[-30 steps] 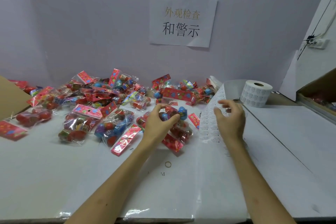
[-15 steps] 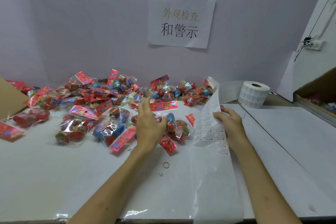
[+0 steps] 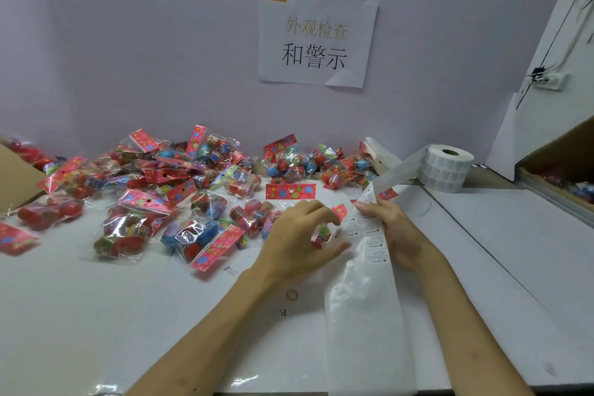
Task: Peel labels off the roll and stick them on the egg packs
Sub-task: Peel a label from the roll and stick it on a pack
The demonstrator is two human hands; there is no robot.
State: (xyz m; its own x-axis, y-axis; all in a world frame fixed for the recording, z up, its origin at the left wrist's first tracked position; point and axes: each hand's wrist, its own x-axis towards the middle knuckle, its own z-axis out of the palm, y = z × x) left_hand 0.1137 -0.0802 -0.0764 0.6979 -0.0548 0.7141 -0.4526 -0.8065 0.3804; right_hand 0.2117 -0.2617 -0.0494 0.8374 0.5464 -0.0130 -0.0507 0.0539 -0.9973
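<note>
My left grip [image 3: 299,235] is curled over one egg pack [image 3: 291,191]. Its fingers arch round the eggs and its thumb reaches towards 3 o'clock, and the flowered header card points to 12 o'clock. My right grip [image 3: 395,231] holds the label strip [image 3: 374,246] by its right edge. The fingertips [image 3: 361,206] lie on the printed face and the thumb is hidden behind the liner, so I take it for a pinch. The strip climbs to the label roll [image 3: 446,167] at 1 o'clock and trails down the desk [image 3: 96,315] to its near edge at 6 o'clock. I judge this to be the peel step: a pack is steadied just beside the strip, and no loose label shows on either grip. Next I must lift one label's corner off the liner without creasing it, then carry it the short way to 9 o'clock and press it flat on the crinkly film. The pile of egg packs [image 3: 193,177] crowds 10 to 12 o'clock, so I should keep to the bare desk near me. A rubber band [image 3: 292,294] lies at 6 o'clock of my left grip. A cardboard box [image 3: 559,167] edges the desk at 2 o'clock, well apart.
</note>
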